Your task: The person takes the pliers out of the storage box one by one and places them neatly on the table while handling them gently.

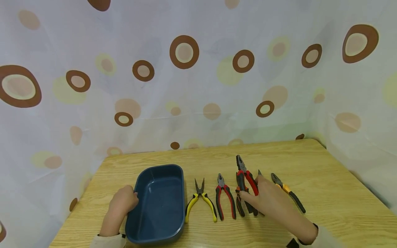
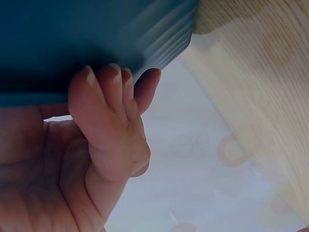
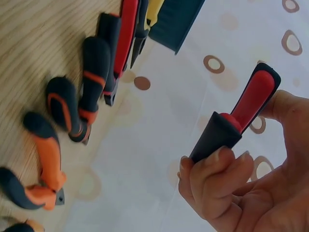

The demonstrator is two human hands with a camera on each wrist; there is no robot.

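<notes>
My left hand (image 1: 123,199) grips the left rim of a deep, dark blue rectangular tray (image 1: 161,206); in the left wrist view its fingertips (image 2: 111,82) bend against the ribbed outer wall. Raised over the table, my right hand (image 1: 273,198) holds combination pliers (image 1: 252,182) with red and black handles, nose pointing up and away. The right wrist view shows fingers curled round one handle of these pliers (image 3: 256,96), the handles spread. Underneath lie pliers with black and orange handles (image 3: 94,67), partly hidden in the head view.
Right of the tray lie yellow-handled needle-nose pliers (image 1: 195,197), then red-and-black pliers (image 1: 218,199). Orange-and-black pliers (image 1: 286,188) lie beyond my right hand. A spotted cloth (image 1: 186,89) hangs behind the wooden table (image 1: 204,160).
</notes>
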